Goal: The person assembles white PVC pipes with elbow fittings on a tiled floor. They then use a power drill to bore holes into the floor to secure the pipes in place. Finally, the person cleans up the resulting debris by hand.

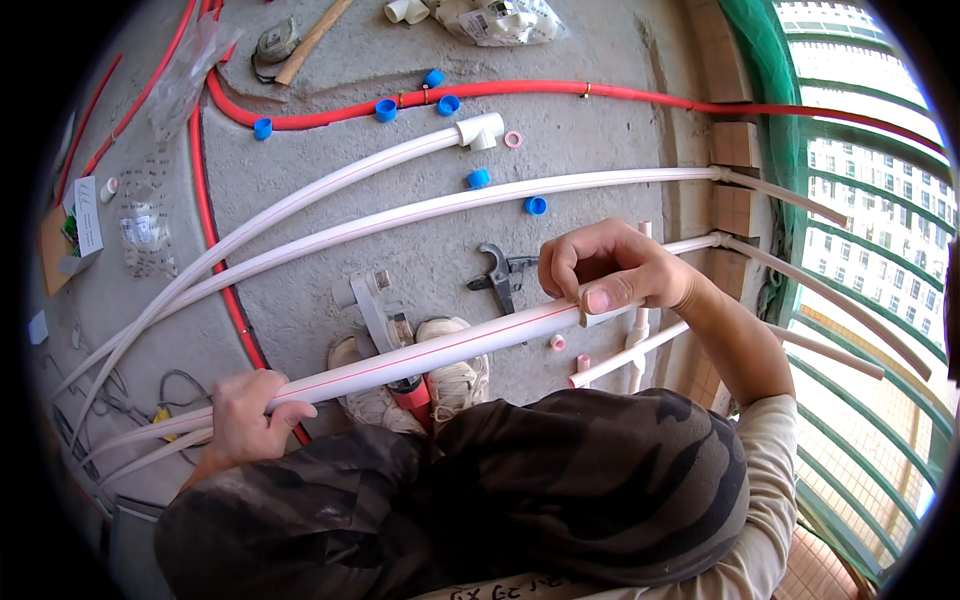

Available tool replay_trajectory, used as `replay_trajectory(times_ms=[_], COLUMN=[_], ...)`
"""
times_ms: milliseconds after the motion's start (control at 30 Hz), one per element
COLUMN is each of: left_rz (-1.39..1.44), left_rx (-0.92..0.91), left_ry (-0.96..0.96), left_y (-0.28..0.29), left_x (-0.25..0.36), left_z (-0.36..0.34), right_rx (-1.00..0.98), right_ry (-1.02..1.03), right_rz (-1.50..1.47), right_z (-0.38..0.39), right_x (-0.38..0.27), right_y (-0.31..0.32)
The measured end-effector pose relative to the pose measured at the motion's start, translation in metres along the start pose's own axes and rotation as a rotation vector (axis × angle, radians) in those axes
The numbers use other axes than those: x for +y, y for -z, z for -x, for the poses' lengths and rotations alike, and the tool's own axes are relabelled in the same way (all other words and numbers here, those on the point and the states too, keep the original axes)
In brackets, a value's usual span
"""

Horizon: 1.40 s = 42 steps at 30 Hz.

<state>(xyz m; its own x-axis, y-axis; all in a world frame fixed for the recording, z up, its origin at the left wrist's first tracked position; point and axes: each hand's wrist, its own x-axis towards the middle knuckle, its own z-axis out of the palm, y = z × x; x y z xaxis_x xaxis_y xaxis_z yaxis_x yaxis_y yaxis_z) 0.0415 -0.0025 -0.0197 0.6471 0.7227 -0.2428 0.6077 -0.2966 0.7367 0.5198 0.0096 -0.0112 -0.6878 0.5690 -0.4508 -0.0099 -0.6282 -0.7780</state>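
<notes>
White, red-striped plastic pipe (440,353) slanting across frame centre.
Clasped in left hand (247,418) at lower left; touched by curled right hand (625,268), right of centre; cannot tell whether pinching.

Floor's just rough grey concrete (620,138) with a red pipe (540,88) snaking over to its right edge, blue caps (478,178) scattered mid-floor, a dark hook-jawed cutter (495,275), plus a tape measure (278,42) beside a wooden stick (312,42) toward the far left.
</notes>
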Motion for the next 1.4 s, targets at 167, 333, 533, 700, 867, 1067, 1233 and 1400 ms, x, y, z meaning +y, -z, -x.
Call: replay_trajectory(times_ms=[167,333,533,700,867,1067,1233,1400], left_rz=[0.023,0.025,-0.023,-0.008,0.009,0.121,0.346,0.375], left_rx=[-0.019,-0.049,0.036,0.048,0.074,-0.115,-0.352,-0.455], left_ry=[0.049,0.054,0.040,0.057,0.073,0.157,0.396,0.469], left_y=[-0.002,0.001,-0.001,-0.007,-0.008,0.000,0.024,0.022], left_x=[-0.001,-0.001,0.005,0.002,-0.002,0.002,-0.012,-0.005], left_z=[0.001,0.000,-0.002,-0.006,-0.004,-0.020,-0.035,-0.040], right_rx=[-0.078,-0.045,0.225,0.445,0.474,0.531,0.645,0.899], right_ry=[0.043,0.067,0.207,0.240,0.309,0.259,0.485,0.259], right_rz=[-0.203,-0.171,-0.138,-0.068,-0.142,-0.285,0.383,0.324], right_z=[-0.002,-0.003,0.004,0.007,0.007,0.002,0.002,0.001], right_x=[0.013,0.020,0.019,0.024,0.036,0.036,0.025,0.044], right_y=[0.000,0.004,-0.004,-0.020,-0.024,-0.016,-0.015,-0.025])
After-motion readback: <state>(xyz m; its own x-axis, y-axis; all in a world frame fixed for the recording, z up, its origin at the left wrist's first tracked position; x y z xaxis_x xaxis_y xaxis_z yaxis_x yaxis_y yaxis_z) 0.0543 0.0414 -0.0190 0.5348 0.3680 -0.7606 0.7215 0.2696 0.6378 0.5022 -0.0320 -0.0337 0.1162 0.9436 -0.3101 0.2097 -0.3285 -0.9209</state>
